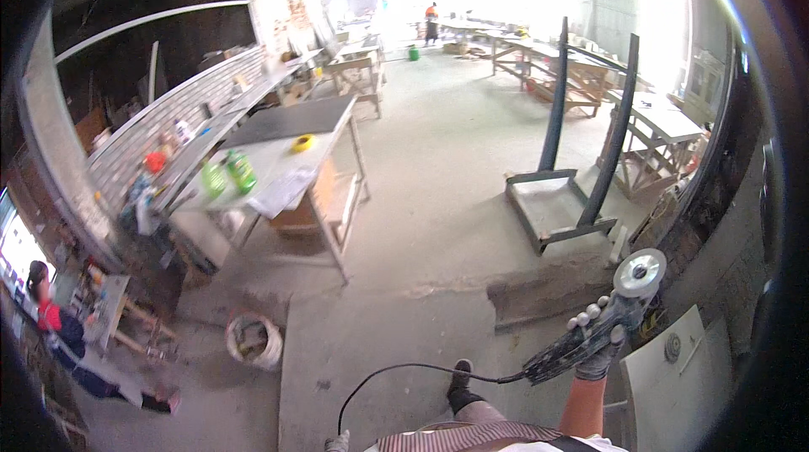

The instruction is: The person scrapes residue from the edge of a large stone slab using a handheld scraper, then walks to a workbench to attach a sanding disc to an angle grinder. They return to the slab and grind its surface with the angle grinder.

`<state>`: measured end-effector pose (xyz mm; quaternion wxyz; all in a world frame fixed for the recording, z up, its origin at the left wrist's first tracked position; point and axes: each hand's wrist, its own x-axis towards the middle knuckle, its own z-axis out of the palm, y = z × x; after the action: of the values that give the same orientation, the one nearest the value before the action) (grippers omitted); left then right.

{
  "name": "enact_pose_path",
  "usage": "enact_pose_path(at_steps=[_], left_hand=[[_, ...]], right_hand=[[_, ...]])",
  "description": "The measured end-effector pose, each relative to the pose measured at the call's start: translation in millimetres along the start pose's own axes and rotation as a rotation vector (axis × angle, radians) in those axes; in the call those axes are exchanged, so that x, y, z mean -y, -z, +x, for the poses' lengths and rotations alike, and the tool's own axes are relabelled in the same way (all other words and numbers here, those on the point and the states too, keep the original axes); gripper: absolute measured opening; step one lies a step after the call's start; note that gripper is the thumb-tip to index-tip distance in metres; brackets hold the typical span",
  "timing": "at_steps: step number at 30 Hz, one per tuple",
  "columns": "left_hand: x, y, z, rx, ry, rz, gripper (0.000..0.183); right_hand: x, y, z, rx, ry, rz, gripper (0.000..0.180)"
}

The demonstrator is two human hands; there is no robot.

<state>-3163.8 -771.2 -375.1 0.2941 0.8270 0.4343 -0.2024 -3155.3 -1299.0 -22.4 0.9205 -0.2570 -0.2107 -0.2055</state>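
Note:
My right hand (597, 360), in a grey glove with pale fingertips, grips a dusty black angle grinder (562, 351) by its body. The grinder is held up at an angle, and its round pale disc (639, 272) faces upward. From its rear end a black power cord (404, 366) loops left and down to my left hand (338, 441). That gloved hand is cut off by the bottom edge, with its fingers around the cord. Close to my right arm stands a pale panel (657, 389), bearing a small round disc (672, 348) and a thin stick (691, 356).
A dark metal frame with two uprights (556, 98) stands ahead right. To the left are a worktable (278, 155) with green bottles (240, 171) and yellow tape (303, 143), and a bucket (254, 341). The floor has a broken step (537, 294). People are at far left (60, 319) and far back (431, 22).

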Motion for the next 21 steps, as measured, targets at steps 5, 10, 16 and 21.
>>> enact_pose_path(at_steps=[5,10,16,21], left_hand=[[-216,-8,41,-0.027,-0.126,-0.069,0.053],[-393,11,65,-0.073,-0.23,-0.193,0.052],[-577,-5,115,-0.072,-0.281,-0.346,0.05],[-741,-9,167,-0.031,-0.349,-0.381,0.05]], right_hand=[[-6,94,124,-0.135,-0.103,-0.083,0.065],[-33,157,231,-0.261,-0.272,-0.119,0.068],[-80,228,392,-0.19,-0.323,-0.08,0.069],[-110,258,513,-0.239,-0.246,-0.143,0.067]])
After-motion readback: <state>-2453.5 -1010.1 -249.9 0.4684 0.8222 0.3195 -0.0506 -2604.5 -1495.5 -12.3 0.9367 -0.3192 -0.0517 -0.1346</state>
